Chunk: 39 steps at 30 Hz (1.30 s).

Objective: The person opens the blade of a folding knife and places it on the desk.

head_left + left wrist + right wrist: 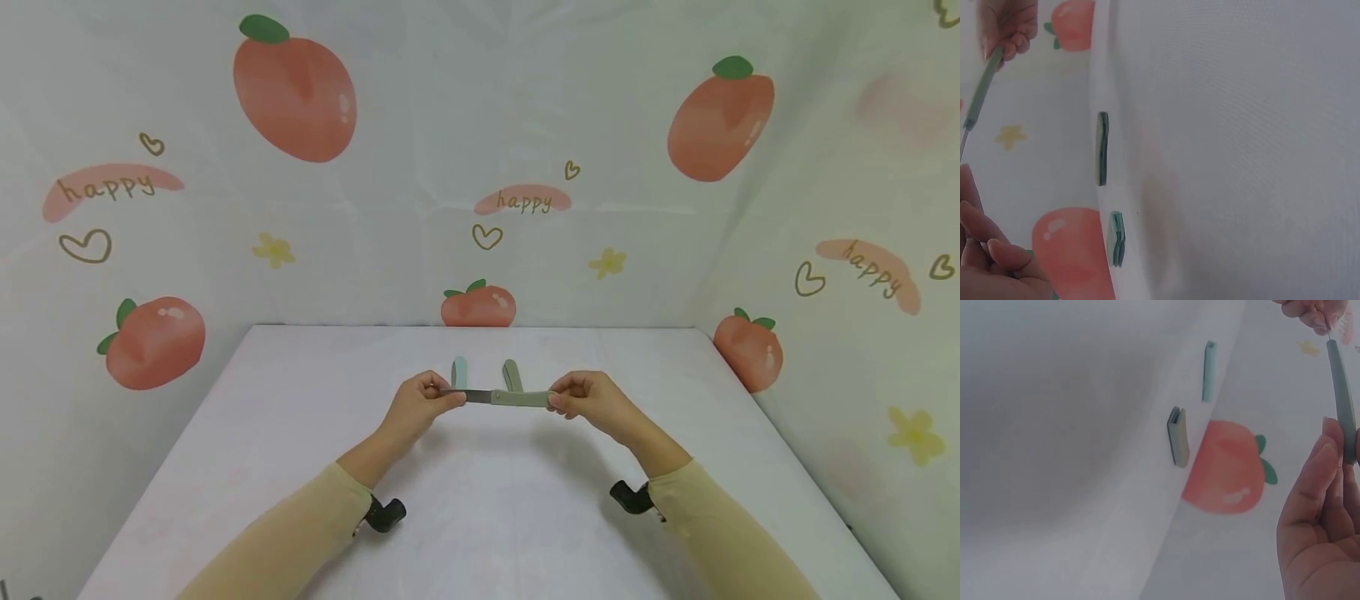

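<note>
An unfolded folding knife with a green handle [521, 399] is held level above the table between both hands. My left hand [422, 400] pinches the tip end of its dark blade [478, 397] between thumb and fingers. At the other side my right hand [592, 402] pinches the butt of the handle, and the right wrist view shows the thumb along the green handle [1342, 394]. Behind the knife, two folded knives lie on the table: a light teal one [460, 372] to the left and an olive green one [512, 375] to the right.
The white tabletop [480, 517] meets a cloth backdrop [412, 167] printed with fruit, hearts and flowers at its back and sides. Black wrist-worn cameras stick out by the left sleeve [300, 525] and the right sleeve [720, 525].
</note>
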Each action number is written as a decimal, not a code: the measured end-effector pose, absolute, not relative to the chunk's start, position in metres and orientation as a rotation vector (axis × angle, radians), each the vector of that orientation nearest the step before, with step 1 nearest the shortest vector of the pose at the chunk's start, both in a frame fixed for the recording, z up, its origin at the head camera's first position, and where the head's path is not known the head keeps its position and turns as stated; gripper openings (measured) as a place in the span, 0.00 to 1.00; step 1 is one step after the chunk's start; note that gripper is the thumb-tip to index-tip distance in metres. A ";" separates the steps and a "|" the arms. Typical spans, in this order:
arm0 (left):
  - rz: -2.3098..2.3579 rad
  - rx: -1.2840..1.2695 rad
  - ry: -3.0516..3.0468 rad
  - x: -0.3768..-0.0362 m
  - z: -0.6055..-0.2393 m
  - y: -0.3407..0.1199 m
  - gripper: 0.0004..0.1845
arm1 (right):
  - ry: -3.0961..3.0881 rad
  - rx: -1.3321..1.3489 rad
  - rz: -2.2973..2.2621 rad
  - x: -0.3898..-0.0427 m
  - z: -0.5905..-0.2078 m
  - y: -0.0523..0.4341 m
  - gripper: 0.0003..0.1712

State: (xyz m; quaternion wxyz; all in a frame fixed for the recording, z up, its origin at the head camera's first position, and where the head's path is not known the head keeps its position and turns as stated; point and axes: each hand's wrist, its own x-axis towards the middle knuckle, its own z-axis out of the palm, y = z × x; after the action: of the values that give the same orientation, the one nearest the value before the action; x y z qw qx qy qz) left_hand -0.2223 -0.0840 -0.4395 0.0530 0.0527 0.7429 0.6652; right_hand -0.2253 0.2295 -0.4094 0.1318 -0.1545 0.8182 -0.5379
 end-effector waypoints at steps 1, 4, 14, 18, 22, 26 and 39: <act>2.001 0.171 2.259 -0.223 -0.439 -0.084 0.10 | 2.372 -0.452 -1.556 -0.225 -0.410 0.230 0.15; 1.920 0.213 2.271 -0.225 -0.437 -0.084 0.10 | 2.369 -0.443 -1.548 -0.226 -0.410 0.233 0.15; 1.640 0.341 2.299 -0.237 -0.439 -0.085 0.12 | 2.332 -0.414 -1.562 -0.226 -0.412 0.244 0.16; 1.562 0.388 2.281 -0.241 -0.439 -0.083 0.13 | 2.336 -0.386 -1.572 -0.227 -0.414 0.253 0.16; 1.538 0.410 2.277 -0.246 -0.440 -0.081 0.13 | 2.344 -0.349 -1.565 -0.226 -0.414 0.263 0.17; 1.528 0.409 2.303 -0.252 -0.442 -0.078 0.12 | 2.352 -0.318 -1.539 -0.224 -0.414 0.272 0.17; 1.455 0.391 2.505 -0.268 -0.447 -0.060 0.09 | 2.295 -0.243 -1.478 -0.219 -0.434 0.306 0.18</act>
State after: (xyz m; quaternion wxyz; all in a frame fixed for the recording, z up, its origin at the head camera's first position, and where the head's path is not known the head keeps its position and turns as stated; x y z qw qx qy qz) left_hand -0.2676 -0.0603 -0.4466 0.1089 0.1328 0.8519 0.4948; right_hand -0.2185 0.3058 -0.4343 0.1992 -0.0868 0.8208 -0.5284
